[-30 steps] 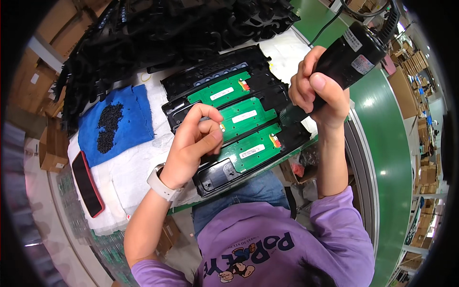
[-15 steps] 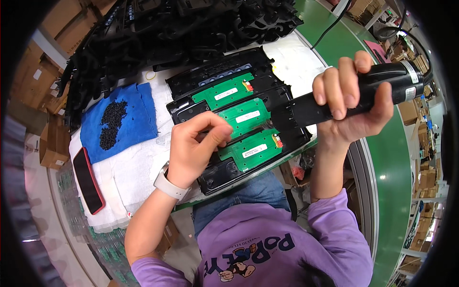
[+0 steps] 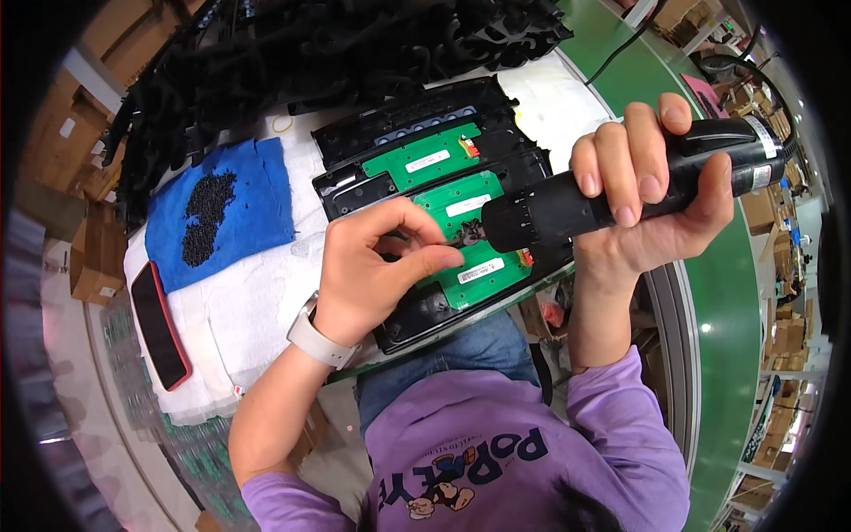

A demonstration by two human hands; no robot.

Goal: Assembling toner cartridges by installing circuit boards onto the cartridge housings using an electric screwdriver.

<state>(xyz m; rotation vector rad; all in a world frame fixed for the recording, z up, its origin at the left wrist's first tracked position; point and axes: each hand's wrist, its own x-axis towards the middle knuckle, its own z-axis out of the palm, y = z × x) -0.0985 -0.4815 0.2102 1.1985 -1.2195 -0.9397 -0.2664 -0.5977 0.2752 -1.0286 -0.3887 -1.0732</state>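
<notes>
My right hand (image 3: 651,182) is wrapped round a thick black electric screwdriver (image 3: 545,213), which lies nearly level above the panels and points left. Small dark pieces (image 3: 470,232), too blurred to name surely, cluster at its tip. Thumb and forefinger of my left hand (image 3: 381,253) pinch together right beside that tip; what lies between them is hard to make out. Below are black plastic panels (image 3: 355,197) carrying green circuit boards (image 3: 421,162) with white labels. The middle board is partly hidden by my left hand and the screwdriver.
A pile of tiny black screw-like pieces (image 3: 208,217) lies on a blue cloth (image 3: 266,191) at the left. Nearer is a red-edged phone (image 3: 161,328). Many black plastic parts (image 3: 337,62) are stacked at the back. A cable (image 3: 620,49) hangs at the right.
My left hand has moved right, bringing its fingertips to the screwdriver's tip. The screwdriver has shifted left, and dark pieces now show plainly at its tip.
</notes>
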